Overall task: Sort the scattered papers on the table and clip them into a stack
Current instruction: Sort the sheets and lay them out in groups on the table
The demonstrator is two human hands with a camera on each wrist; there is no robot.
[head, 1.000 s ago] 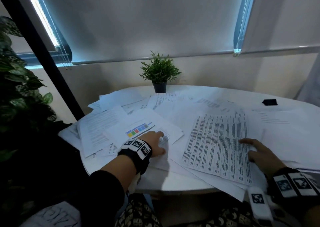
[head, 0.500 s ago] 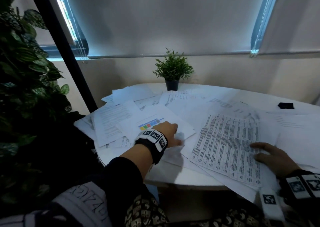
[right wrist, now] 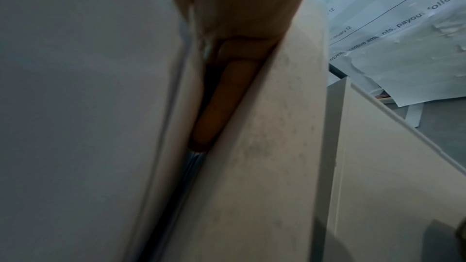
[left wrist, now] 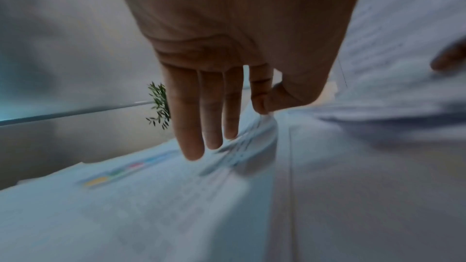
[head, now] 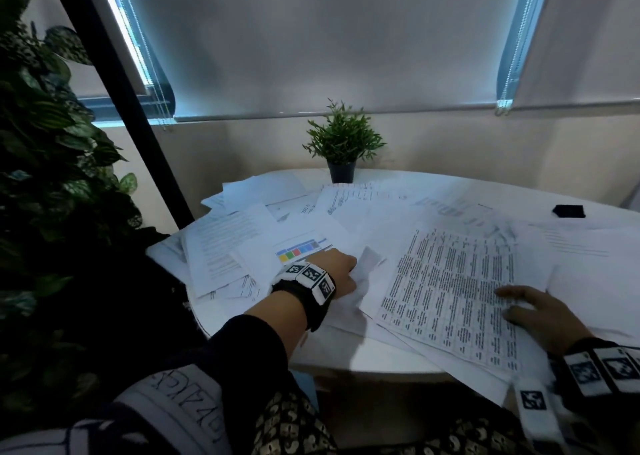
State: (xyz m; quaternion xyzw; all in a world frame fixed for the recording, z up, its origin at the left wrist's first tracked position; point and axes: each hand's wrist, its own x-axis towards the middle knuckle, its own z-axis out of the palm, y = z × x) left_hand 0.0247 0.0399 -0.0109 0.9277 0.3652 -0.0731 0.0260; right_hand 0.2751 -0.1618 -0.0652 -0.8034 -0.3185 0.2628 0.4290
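Many white printed papers (head: 346, 219) lie scattered and overlapping on the round white table (head: 346, 354). My left hand (head: 346, 269) is near the front edge. Its thumb and forefinger (left wrist: 263, 107) pinch the raised corner of a sheet with a coloured bar (head: 299, 249), also seen as the coloured-bar sheet (left wrist: 111, 174); the other fingers are straight. My right hand (head: 519, 307) rests with straight fingers on a sheet printed with a dense table (head: 450, 288). In the right wrist view one straight finger (right wrist: 224, 95) is wedged between sheets. A small black object (head: 569, 211), perhaps a clip, lies far right.
A small potted plant (head: 343, 142) stands at the back of the table by the wall. A black post (head: 138, 125) and large leafy plant (head: 41, 177) crowd the left side. Some papers overhang the front edge at the right (head: 485, 382).
The head view has swung left. My left hand has slid slightly right, and the corner of the sheet it pinches now stands up. The right hand stays on the table sheet.
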